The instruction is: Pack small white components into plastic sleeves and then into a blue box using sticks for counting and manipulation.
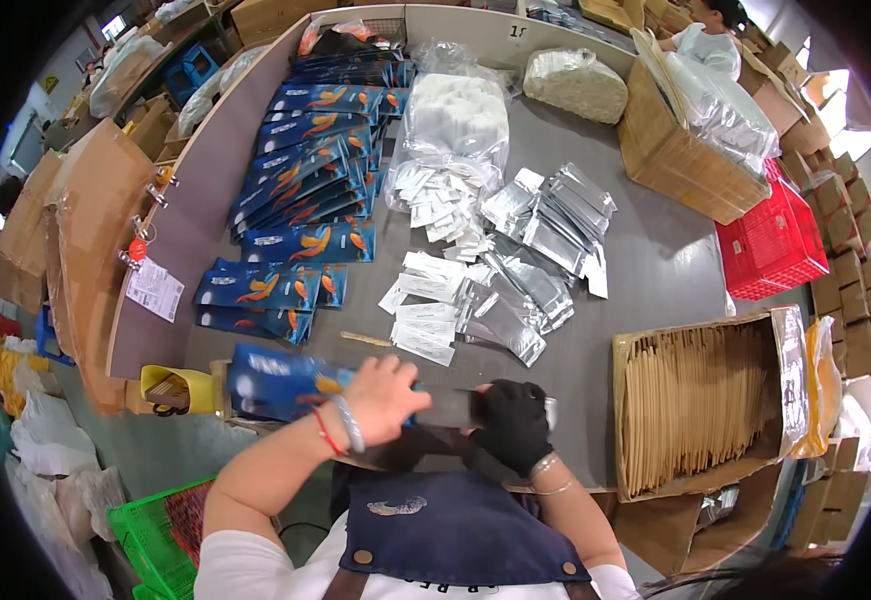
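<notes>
At the table's near edge, my bare left hand (383,400) grips the right end of a blue printed packet (273,385), which is smeared by motion. To its right, my right hand (511,425) in a black glove is closed round a flat silvery packet (445,407), partly hidden and blurred. Ahead of my hands lie white leaflets (425,330) and loose silver pouches (525,290). Overlapping stacks of blue packets (305,190) run up the left side of the table. A clear bag of white items (455,120) lies farther back, with small white sachets (435,205) spilling from its mouth.
An open carton (695,400) packed with brown cardboard pieces stands at the right. Behind it are a red crate (775,240) and a plastic-topped box (690,130). A grey partition (165,230) borders the left. A green crate (155,535) sits below; another person (710,40) is far right.
</notes>
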A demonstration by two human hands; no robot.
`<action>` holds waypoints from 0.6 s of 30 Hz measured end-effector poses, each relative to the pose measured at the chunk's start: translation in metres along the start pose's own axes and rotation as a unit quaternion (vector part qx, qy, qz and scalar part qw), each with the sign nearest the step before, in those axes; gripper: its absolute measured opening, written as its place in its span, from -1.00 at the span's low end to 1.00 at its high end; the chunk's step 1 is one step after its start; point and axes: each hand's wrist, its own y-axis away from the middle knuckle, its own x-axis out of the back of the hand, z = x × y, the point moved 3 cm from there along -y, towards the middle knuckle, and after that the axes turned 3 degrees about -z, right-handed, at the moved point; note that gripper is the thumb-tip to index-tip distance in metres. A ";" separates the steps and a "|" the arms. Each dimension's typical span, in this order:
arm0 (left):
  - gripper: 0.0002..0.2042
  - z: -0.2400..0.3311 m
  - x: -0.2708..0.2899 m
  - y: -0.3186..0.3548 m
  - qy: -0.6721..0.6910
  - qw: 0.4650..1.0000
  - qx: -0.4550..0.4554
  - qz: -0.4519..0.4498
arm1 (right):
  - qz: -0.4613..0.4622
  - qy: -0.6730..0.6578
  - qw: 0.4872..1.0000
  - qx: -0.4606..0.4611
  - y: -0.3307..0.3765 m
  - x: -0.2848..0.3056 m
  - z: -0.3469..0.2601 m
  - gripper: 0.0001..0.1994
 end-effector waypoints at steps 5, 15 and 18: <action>-0.60 -0.081 0.028 0.033 -0.134 0.963 0.117 0.203 | 0.047 -0.024 0.996 -0.070 0.010 0.024 0.009 -0.47; -0.12 -0.032 -0.081 0.042 0.147 0.904 0.313 0.254 | -0.024 0.025 0.999 -0.037 0.008 0.025 -0.009 -0.42; -0.12 -0.035 -0.083 0.043 0.150 0.906 0.307 0.249 | -0.075 0.006 0.997 -0.034 0.001 0.023 -0.014 -0.43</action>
